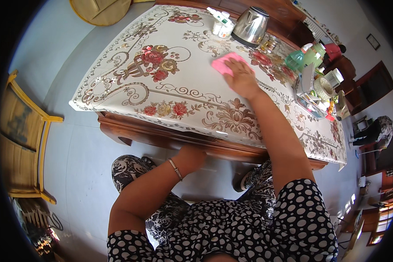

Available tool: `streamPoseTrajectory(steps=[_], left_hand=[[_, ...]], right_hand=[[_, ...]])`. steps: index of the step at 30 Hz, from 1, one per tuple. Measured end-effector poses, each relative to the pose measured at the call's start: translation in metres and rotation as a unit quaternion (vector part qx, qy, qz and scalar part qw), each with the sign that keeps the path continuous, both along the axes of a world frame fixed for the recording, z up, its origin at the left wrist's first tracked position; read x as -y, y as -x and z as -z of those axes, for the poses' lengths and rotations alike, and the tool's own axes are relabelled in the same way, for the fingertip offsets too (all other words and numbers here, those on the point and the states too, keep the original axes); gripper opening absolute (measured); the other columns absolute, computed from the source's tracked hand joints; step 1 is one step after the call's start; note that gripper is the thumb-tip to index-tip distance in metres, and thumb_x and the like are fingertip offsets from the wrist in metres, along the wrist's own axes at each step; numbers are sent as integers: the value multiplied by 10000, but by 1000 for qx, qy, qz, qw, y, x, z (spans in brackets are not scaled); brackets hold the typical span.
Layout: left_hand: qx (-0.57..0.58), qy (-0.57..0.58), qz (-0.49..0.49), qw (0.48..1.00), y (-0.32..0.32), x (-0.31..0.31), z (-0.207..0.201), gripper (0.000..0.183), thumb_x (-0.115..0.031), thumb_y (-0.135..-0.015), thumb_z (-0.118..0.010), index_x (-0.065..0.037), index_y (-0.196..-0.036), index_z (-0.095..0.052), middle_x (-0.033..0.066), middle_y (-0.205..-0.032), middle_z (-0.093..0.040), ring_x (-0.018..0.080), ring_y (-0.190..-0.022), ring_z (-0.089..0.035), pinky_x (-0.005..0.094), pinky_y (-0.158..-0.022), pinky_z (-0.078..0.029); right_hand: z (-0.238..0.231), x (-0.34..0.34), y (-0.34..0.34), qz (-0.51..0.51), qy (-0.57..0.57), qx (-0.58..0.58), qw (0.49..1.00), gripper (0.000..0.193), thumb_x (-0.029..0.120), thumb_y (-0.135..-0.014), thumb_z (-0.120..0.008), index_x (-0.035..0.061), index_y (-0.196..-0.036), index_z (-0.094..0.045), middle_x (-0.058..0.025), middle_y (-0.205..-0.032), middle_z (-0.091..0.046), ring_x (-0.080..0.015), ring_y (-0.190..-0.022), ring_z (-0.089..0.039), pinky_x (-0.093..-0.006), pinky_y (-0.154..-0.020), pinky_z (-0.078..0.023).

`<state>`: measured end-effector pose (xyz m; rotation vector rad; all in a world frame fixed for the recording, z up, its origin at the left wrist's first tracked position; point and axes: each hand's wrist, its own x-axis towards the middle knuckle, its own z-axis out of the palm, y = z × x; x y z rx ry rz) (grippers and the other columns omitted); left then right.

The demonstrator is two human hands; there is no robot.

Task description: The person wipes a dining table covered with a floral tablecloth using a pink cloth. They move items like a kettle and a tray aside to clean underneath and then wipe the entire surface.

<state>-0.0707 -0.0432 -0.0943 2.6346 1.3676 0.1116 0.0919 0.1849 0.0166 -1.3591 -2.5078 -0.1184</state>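
Note:
My right hand (241,78) lies flat on a pink cloth (228,63), fingers stretched out. The cloth rests on the flower-patterned table cover (192,78), and part of it shows to the left of the fingers. My left hand (191,160), with a bracelet (175,169) at the wrist, is low at the table's near wooden edge (161,135). Its fingers are hidden from view. Beyond the cloth stand a steel kettle (251,27) and several small white bottles (222,24).
Glass jars (270,44), a green spray bottle (296,59) and a clear container of small things (312,98) crowd the table's right side. A wooden chair (24,139) stands at the left, a round stool (101,9) at the far left. Another person (380,131) bends down at the right.

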Motion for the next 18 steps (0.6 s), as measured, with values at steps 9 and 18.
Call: streamPoseTrajectory(steps=[9, 18], left_hand=[[-55, 55, 20, 997, -4, 21, -22, 338, -331, -744, -709, -94, -970, -623, 92, -907, -651, 269, -858, -638, 405, -763, -487], [4, 64, 57, 996, -18, 30, -17, 281, -256, -705, -726, -70, -883, -613, 98, -830, -640, 267, -833, -634, 391, -743, -482]], right_hand=[[1, 122, -222, 97, -62, -18, 993, 475, 211, -873, -580, 112, -1326, -479, -109, -1388, -444, -367, -1272, -384, -440, -1066, -291], [0, 149, -232, 148, -39, -17, 988, 477, 266, -911, -535, 127, -1360, -450, -100, -1422, -406, -347, -1310, -336, -454, -1083, -232]])
